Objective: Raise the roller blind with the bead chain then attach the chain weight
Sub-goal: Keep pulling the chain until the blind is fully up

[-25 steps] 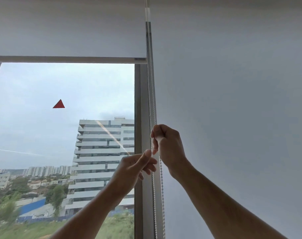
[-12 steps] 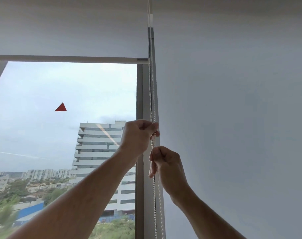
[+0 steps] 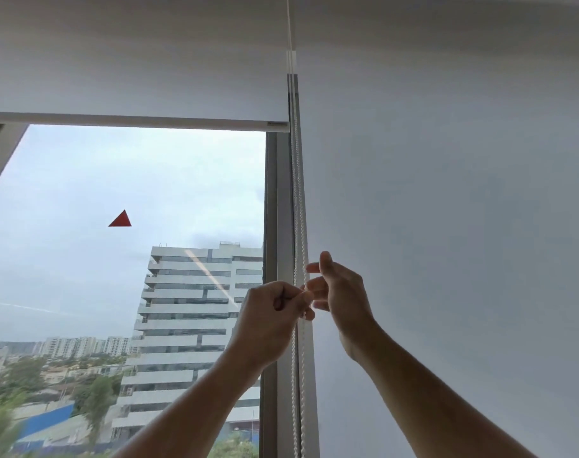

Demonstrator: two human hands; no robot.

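Head view (the only view supplied). Your left hand (image 3: 274,317) is closed in a fist, thumb and forefinger pinched on one strand of the white plastic bead chain (image 3: 299,200). Your right hand (image 3: 339,292) sits just beside it, to its right and slightly higher, with fingers spread and not gripping; the fingertips (image 3: 311,268) are near or touching the chain, and which cannot be told.

The chain runs vertically between your hands, continuing above them to the top of the picture and below them out of frame. The pale grey fabric roller blind (image 3: 132,61) hangs up and to the left of your hands, its white bottom bar (image 3: 142,121) well above them, so the window is largely uncovered. A second grey blind (image 3: 446,226) lies behind your right hand, fully lowered. No chain weight is visible.

Hazards, as a judgement: only one hand holds the chain, so releasing it before your right hand closes may let the blind run down. Gripping both strands at once would jam the loop. Pulling at an angle may unseat the beads.
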